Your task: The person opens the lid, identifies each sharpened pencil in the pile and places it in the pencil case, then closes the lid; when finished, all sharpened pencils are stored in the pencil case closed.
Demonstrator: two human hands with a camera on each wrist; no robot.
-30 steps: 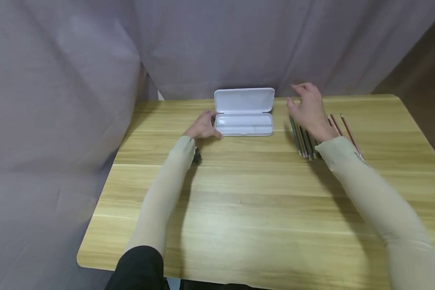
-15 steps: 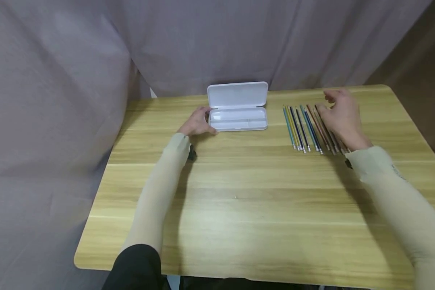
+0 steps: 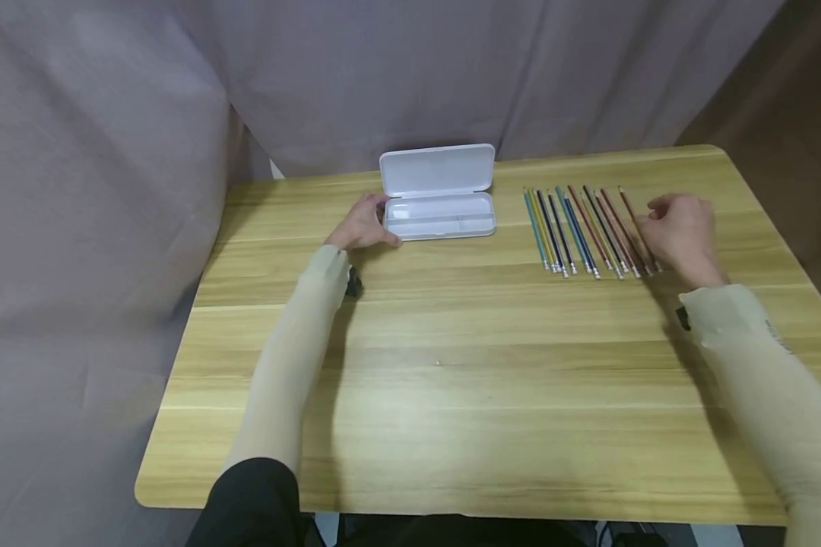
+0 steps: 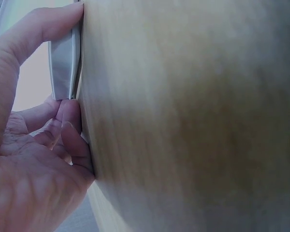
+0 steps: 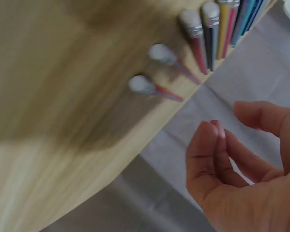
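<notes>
Your left hand [image 3: 364, 226] rests against the left end of the open white pencil case [image 3: 439, 205], near the bench's [image 3: 451, 365] far edge, left of centre. In the left wrist view the thumb and curled fingers [image 4: 70, 116] press on the case's end wall [image 4: 64, 63], bracing it more than gripping it.

Your right hand [image 3: 680, 232] hovers at the right end of the row of pencils [image 3: 584, 228], which lies toward the far right corner. The fingers [image 5: 208, 154] are loosely curled and hold nothing; in the right wrist view they sit clear of the eraser ends [image 5: 192, 24].

Handling, by my judgement:
- Pencils: light, stiff, round, so they will roll and slide on the smooth wood. Pinch one mid-shaft between thumb and forefinger, or sweep several together first. The tips could snap if dropped.
- Case: thin hard plastic, light, skids easily. Keep bracing it at the end wall, and don't lean on the upright lid.

Count:
- Case: one, lid up, tray looks empty.
- Pencils: about a dozen, side by side, blues and yellows on the left, reds and browns on the right. I can't get an exact number because the shafts crowd together.
</notes>
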